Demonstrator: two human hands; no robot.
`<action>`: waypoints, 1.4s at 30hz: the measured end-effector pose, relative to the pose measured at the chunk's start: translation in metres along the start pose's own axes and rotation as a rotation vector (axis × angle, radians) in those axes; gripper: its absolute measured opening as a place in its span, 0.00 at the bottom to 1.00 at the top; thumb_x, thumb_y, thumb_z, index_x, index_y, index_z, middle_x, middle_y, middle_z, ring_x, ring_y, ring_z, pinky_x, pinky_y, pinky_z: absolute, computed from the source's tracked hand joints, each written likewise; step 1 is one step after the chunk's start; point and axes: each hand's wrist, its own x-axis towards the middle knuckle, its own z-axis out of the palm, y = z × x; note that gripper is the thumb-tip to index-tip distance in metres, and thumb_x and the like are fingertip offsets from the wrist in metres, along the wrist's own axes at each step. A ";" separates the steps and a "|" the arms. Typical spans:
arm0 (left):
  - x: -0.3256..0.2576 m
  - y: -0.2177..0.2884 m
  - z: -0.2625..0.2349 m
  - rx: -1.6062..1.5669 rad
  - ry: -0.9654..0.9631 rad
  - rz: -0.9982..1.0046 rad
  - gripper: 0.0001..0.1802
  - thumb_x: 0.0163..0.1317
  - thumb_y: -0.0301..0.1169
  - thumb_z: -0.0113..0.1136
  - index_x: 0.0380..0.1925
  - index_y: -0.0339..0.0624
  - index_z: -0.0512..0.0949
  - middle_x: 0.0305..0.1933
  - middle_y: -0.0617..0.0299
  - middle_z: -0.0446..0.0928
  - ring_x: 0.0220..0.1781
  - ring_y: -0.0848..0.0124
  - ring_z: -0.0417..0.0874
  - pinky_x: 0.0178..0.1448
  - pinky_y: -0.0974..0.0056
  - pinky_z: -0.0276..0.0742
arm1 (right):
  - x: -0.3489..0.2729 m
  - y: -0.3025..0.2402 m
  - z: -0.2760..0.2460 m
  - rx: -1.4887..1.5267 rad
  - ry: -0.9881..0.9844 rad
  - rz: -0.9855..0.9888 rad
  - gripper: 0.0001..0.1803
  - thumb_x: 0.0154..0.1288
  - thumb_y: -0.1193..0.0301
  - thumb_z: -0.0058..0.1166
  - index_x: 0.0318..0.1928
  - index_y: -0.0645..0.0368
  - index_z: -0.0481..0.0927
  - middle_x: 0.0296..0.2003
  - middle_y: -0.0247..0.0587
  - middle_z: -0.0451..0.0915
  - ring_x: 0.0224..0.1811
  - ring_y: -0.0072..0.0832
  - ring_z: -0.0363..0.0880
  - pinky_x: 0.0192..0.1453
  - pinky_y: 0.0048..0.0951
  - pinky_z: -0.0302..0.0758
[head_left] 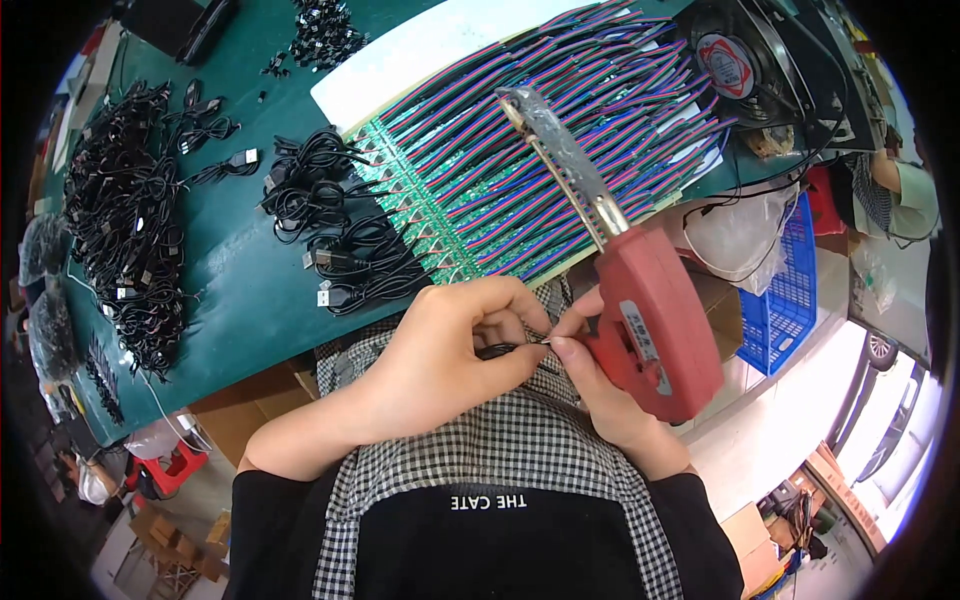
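Observation:
Close to my apron, my left hand is closed in a pinch around a thin black cable. The fingertips of my right hand meet it at the cable's thin end, thumb and finger pressed together. That same right hand also holds a red soldering gun, its long metal tip pointing away to the upper left over the boards. Beyond my hands lies a panel of green circuit boards, covered by rows of striped multicolour wires. Black USB cables run to its left edge.
A large heap of black USB cables covers the left of the green table. Small black parts lie at the back. A fan stands at the far right. Beside the table are a blue basket and a red stool.

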 end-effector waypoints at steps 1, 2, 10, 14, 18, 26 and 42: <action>0.000 0.000 0.000 0.001 0.000 0.001 0.03 0.52 0.19 0.58 0.27 0.33 0.74 0.23 0.65 0.75 0.25 0.82 0.75 0.30 0.77 0.70 | 0.000 0.000 -0.001 0.000 0.001 -0.001 0.14 0.57 0.78 0.55 0.42 0.60 0.67 0.31 0.34 0.70 0.33 0.20 0.70 0.38 0.21 0.70; 0.000 0.001 0.000 -0.100 -0.020 -0.046 0.03 0.53 0.19 0.57 0.28 0.31 0.74 0.24 0.64 0.75 0.26 0.81 0.76 0.31 0.76 0.71 | 0.000 0.001 -0.002 -0.026 0.002 -0.041 0.14 0.57 0.78 0.55 0.43 0.60 0.67 0.31 0.34 0.70 0.34 0.20 0.71 0.37 0.21 0.71; -0.016 -0.004 -0.005 -0.057 0.332 0.126 0.03 0.52 0.17 0.57 0.27 0.34 0.75 0.24 0.67 0.76 0.26 0.85 0.75 0.32 0.79 0.70 | -0.009 -0.007 -0.002 0.215 0.041 0.141 0.13 0.58 0.78 0.54 0.45 0.63 0.72 0.32 0.34 0.75 0.36 0.22 0.75 0.41 0.25 0.72; -0.017 -0.019 -0.014 0.092 0.523 0.055 0.04 0.51 0.17 0.58 0.27 0.34 0.75 0.23 0.65 0.76 0.25 0.85 0.76 0.31 0.78 0.71 | -0.026 0.005 -0.031 0.076 -0.016 0.027 0.17 0.56 0.73 0.58 0.46 0.61 0.72 0.33 0.36 0.76 0.36 0.22 0.76 0.41 0.23 0.71; -0.012 -0.025 -0.008 0.413 0.613 0.186 0.05 0.48 0.20 0.61 0.26 0.37 0.74 0.20 0.62 0.76 0.21 0.77 0.78 0.27 0.74 0.72 | -0.048 0.018 -0.054 -0.039 -0.101 0.007 0.20 0.48 0.72 0.62 0.43 0.62 0.75 0.29 0.35 0.78 0.32 0.21 0.75 0.35 0.21 0.70; -0.013 -0.023 -0.007 0.766 0.640 0.200 0.06 0.46 0.19 0.61 0.24 0.37 0.73 0.19 0.63 0.74 0.20 0.77 0.75 0.26 0.75 0.70 | -0.094 0.061 -0.071 -0.053 -0.074 0.077 0.33 0.44 0.59 0.68 0.46 0.70 0.74 0.32 0.41 0.80 0.31 0.32 0.80 0.38 0.29 0.76; -0.008 -0.025 -0.006 0.823 0.597 0.241 0.07 0.45 0.18 0.61 0.24 0.36 0.73 0.21 0.63 0.75 0.21 0.76 0.77 0.26 0.74 0.72 | -0.084 0.061 -0.071 -0.280 -0.134 -0.192 0.39 0.42 0.54 0.69 0.49 0.72 0.72 0.32 0.44 0.81 0.30 0.33 0.82 0.35 0.26 0.76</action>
